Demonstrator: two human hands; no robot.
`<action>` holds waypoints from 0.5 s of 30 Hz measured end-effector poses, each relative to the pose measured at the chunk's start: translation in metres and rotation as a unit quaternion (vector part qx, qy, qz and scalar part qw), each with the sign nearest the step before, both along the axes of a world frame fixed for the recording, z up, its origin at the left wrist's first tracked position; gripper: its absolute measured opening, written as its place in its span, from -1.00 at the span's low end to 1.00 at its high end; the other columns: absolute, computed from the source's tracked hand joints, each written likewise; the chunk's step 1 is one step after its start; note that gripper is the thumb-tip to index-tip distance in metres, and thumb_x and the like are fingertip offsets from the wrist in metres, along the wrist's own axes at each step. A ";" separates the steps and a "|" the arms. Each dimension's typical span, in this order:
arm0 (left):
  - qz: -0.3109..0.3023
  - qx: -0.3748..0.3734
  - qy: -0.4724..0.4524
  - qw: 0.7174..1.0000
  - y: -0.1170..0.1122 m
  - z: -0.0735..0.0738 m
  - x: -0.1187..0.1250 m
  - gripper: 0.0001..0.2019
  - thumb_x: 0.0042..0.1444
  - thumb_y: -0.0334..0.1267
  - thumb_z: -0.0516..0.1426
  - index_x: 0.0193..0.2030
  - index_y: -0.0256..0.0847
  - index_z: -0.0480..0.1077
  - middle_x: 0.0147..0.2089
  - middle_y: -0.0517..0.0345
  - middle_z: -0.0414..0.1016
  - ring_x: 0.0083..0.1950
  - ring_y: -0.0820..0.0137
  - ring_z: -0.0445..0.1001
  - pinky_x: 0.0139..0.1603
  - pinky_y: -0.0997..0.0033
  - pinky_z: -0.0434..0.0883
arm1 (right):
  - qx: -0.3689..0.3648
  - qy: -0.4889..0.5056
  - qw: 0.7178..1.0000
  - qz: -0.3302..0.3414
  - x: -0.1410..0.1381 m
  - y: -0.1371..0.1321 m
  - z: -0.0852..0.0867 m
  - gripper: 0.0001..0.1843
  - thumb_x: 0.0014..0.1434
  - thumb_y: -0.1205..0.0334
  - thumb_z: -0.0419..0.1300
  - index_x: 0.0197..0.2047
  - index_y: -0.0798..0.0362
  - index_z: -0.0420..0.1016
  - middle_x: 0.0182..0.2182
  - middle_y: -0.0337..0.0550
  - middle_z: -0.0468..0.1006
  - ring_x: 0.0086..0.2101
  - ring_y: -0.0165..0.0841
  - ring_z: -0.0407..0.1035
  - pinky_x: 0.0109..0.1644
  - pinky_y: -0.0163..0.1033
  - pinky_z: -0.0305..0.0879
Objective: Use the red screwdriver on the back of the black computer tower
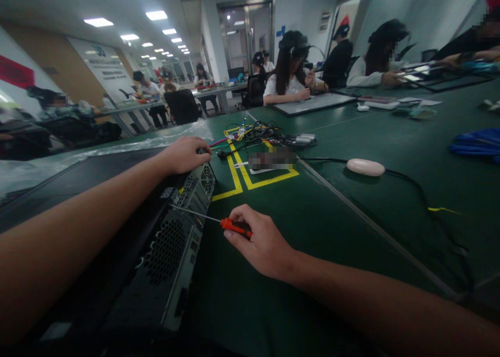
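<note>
A black desktop computer case (166, 253) lies on the green table, its metal rear panel with vents and ports facing right. My right hand (263, 240) is closed round the orange and black handle of a screwdriver (234, 227). The long shaft points left, and its tip meets the upper edge of the rear panel, near the middle. My left hand (185, 155) rests on the far rear corner of the case, fingers bent over the edge. Whether those fingers grip the case or only lie on it is hard to see, but they touch it.
Yellow tape (269, 181) marks the table beyond the case, with a tangle of black cables (265, 133) there. A pale oval device (365, 167) sits on a black cord at right. Clear plastic wrap (156, 138) lies behind the case. Several people work across the table.
</note>
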State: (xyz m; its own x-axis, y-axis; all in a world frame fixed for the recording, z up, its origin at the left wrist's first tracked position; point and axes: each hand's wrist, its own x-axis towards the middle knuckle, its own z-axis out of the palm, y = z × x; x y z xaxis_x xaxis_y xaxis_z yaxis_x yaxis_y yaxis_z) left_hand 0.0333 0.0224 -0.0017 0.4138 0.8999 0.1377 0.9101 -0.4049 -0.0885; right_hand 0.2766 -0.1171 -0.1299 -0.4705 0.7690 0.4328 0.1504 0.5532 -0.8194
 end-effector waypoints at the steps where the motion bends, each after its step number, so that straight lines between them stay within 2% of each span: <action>1: 0.000 0.001 -0.001 1.000 0.000 0.000 0.000 -0.54 0.16 0.00 0.00 -0.11 -0.21 0.64 0.05 -0.11 0.64 0.11 0.09 0.58 0.25 0.12 0.45 | -0.001 -0.001 1.000 0.001 0.000 0.000 0.000 -0.88 0.35 0.27 0.30 -0.09 0.01 0.43 -0.24 -0.20 0.56 -0.26 -0.30 0.46 -0.02 -0.12 0.41; 15: 0.000 -0.004 -0.002 1.000 -0.001 0.000 0.001 -0.49 0.14 0.01 -0.02 -0.09 -0.26 0.64 0.05 -0.17 0.64 0.12 0.04 0.57 0.27 0.06 0.44 | 0.012 0.009 1.000 0.007 0.001 -0.001 0.002 -0.92 0.37 0.24 0.27 -0.09 0.04 0.49 -0.23 -0.17 0.58 -0.25 -0.30 0.45 -0.06 -0.16 0.37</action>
State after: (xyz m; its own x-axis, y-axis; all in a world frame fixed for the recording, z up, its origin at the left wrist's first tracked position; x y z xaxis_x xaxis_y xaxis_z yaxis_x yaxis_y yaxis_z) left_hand 0.0341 0.0218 -0.0019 0.4140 0.9007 0.1315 0.9101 -0.4065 -0.0810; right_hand 0.2775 -0.1176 -0.1280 -0.4729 0.7517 0.4597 0.1285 0.5750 -0.8080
